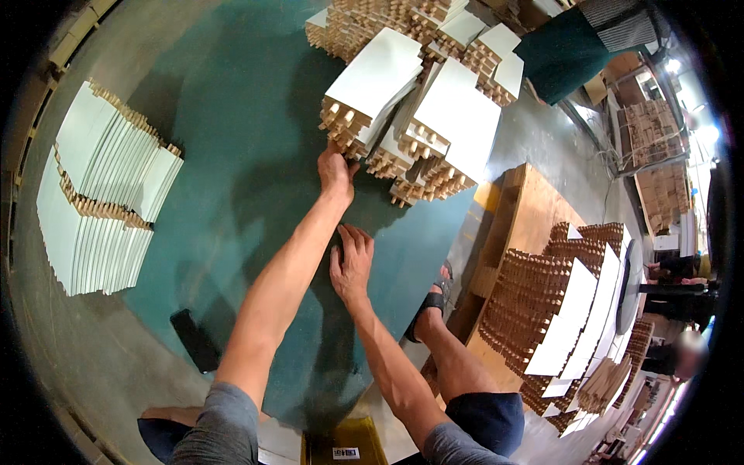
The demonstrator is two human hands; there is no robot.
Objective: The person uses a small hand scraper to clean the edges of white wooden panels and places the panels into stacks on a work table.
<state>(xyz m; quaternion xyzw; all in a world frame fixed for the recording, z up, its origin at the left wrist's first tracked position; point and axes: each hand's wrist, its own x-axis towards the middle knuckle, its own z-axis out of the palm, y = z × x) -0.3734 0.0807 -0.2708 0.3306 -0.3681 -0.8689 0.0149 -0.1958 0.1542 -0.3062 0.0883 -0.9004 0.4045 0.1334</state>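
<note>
My left hand (337, 172) reaches to the near end of a stack of white-faced boards (376, 68), whose raw wooden ends show peg-like fingers. Its fingers curl in at the stack's lower corner, partly hidden there. Closer to me, my right hand (354, 262) is held low over the green surface (232, 186), fingers spread and holding nothing. Right beside the first stack, more white boards (457, 101) lie in tilted, overlapping piles.
At left, white boards (101, 194) lean in two fanned rows. A dark flat object (195, 339) lies near my left arm. On the right, a wooden pallet (535, 201) bears more boards (562, 318). A yellow container (345, 443) is at the bottom; another person (570, 50) stands beyond the piles.
</note>
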